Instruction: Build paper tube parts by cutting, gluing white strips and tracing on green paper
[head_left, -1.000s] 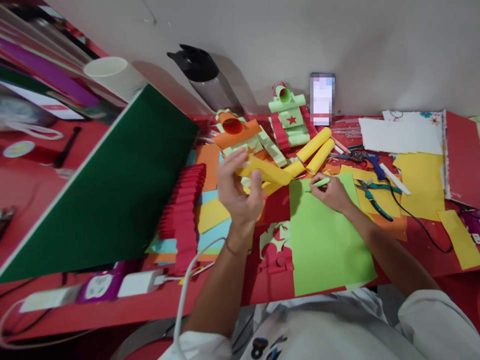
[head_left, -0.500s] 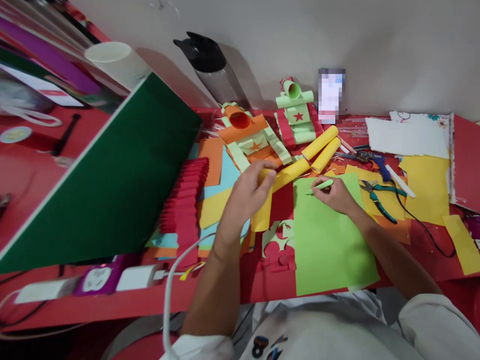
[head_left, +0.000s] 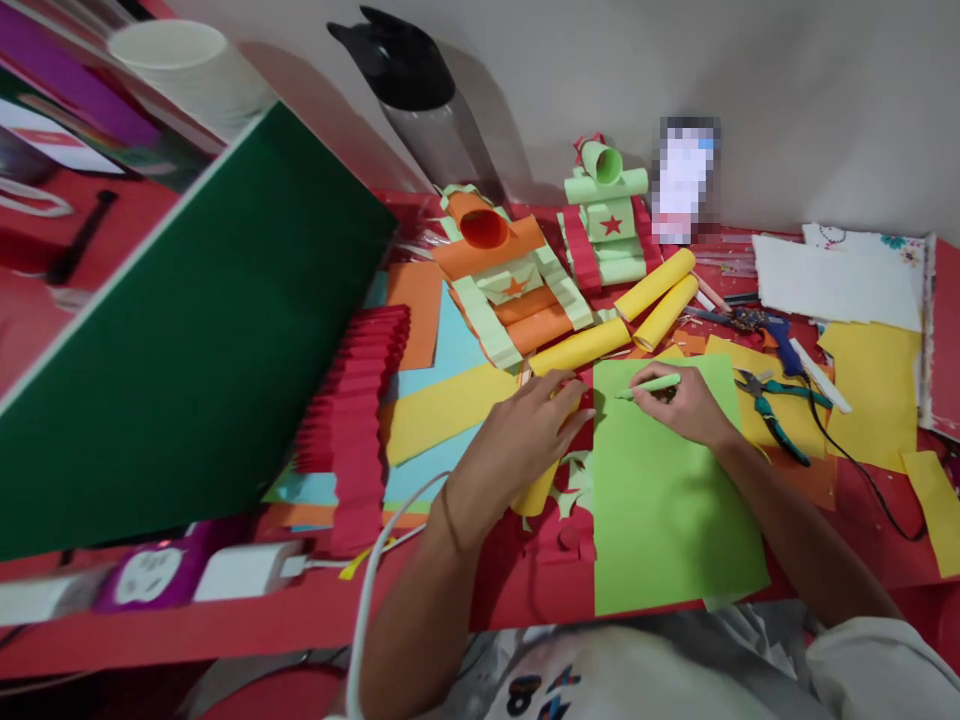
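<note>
My right hand (head_left: 682,402) is closed around a light green pen (head_left: 661,384), its tip at the upper left part of a bright green paper sheet (head_left: 667,530). My left hand (head_left: 536,425) reaches in from the left with loosely spread fingers, the fingertips beside the sheet's left edge. Partly hidden beneath that hand lies a yellow paper piece (head_left: 537,492). Cut red paper (head_left: 564,538) and pale green scraps (head_left: 577,478) lie below the fingers. Just beyond the hand is a yellow paper tube (head_left: 581,347).
Two paper tank models, one orange (head_left: 536,325) and one green (head_left: 606,222), stand behind. Pliers (head_left: 780,415) and a glue gun (head_left: 784,345) lie right. A green board (head_left: 202,350) leans at left, a bottle (head_left: 420,100) and phone (head_left: 682,185) at the wall.
My left hand has come down toward the green sheet's left edge, its fingers lower and more stretched out. The pen has moved slightly in my right hand. The view has shifted a little.
</note>
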